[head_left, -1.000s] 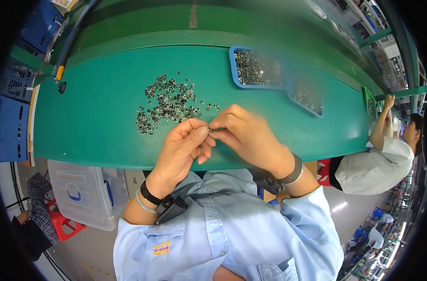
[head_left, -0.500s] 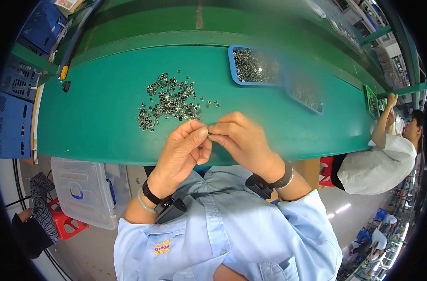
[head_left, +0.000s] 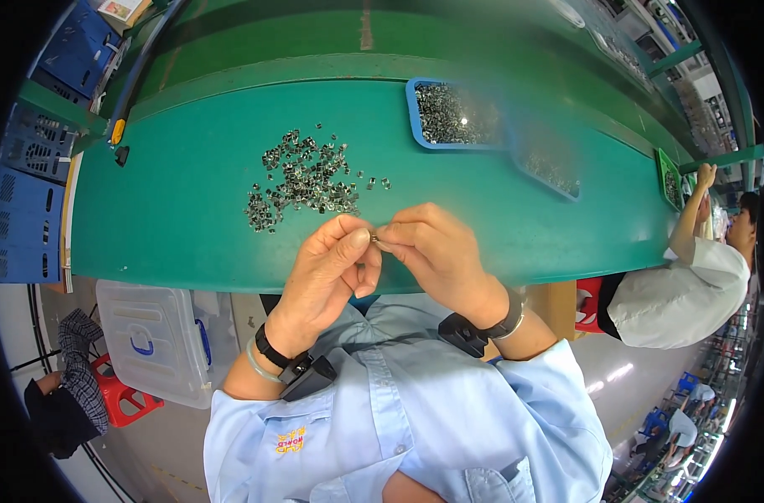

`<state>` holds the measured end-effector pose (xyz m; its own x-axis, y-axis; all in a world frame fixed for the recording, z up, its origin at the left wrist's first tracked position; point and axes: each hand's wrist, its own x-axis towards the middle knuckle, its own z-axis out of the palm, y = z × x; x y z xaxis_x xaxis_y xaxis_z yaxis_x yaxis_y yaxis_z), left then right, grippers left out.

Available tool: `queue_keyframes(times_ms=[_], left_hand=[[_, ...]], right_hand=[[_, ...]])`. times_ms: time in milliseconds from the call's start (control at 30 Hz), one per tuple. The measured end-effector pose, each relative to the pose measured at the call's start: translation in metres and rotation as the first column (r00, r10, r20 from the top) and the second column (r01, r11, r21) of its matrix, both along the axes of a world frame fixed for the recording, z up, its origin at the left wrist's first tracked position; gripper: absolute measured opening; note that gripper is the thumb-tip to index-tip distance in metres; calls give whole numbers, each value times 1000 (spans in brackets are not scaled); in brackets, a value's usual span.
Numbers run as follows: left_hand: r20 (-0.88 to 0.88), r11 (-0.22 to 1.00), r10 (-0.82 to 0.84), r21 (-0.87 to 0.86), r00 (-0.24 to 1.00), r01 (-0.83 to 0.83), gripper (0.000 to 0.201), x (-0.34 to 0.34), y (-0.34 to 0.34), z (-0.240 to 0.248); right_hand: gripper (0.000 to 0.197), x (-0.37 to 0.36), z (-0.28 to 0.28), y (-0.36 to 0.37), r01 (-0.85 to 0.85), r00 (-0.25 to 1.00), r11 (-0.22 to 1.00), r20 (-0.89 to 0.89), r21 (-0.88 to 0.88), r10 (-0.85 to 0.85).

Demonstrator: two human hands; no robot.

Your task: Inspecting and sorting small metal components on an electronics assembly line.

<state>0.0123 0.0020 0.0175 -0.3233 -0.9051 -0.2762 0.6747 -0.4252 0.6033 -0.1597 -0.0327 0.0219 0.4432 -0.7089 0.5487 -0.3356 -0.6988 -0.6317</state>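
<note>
My left hand [head_left: 332,264] and my right hand [head_left: 435,251] meet fingertip to fingertip over the near edge of the green table. Pinched between thumbs and index fingers is a small metal part [head_left: 374,238], mostly covered by the fingertips. Both hands are closed on it. Just beyond my left hand lies a loose pile of small shiny metal parts [head_left: 311,180], with a few strays at its right side.
A blue tray [head_left: 415,117] full of similar small parts stands at the back right, beside a second blue tray [head_left: 558,189] blurred by a smear. A lidded clear plastic box [head_left: 151,335] sits left below the table. At right, a person [head_left: 680,289] works at the same bench.
My hands stay together on the small part, with only a slight shift of the fingertips. The whole view has moved a little.
</note>
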Motion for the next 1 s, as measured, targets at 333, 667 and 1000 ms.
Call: queue_keyframes(times_ms=[333, 667, 1000], left_hand=[[-124, 999, -42, -3, 991, 42, 12, -3, -1, -12], [-18, 999, -44, -26, 999, 44, 11, -3, -1, -19], [-135, 999, -31, 29, 990, 35, 12, -6, 2, 0]], right_hand=[[20, 1, -6, 5, 0, 998, 1000, 59, 20, -1], [21, -2, -10, 7, 28, 1000, 997, -1, 77, -28], [15, -3, -7, 5, -36, 988, 990, 155, 137, 15]])
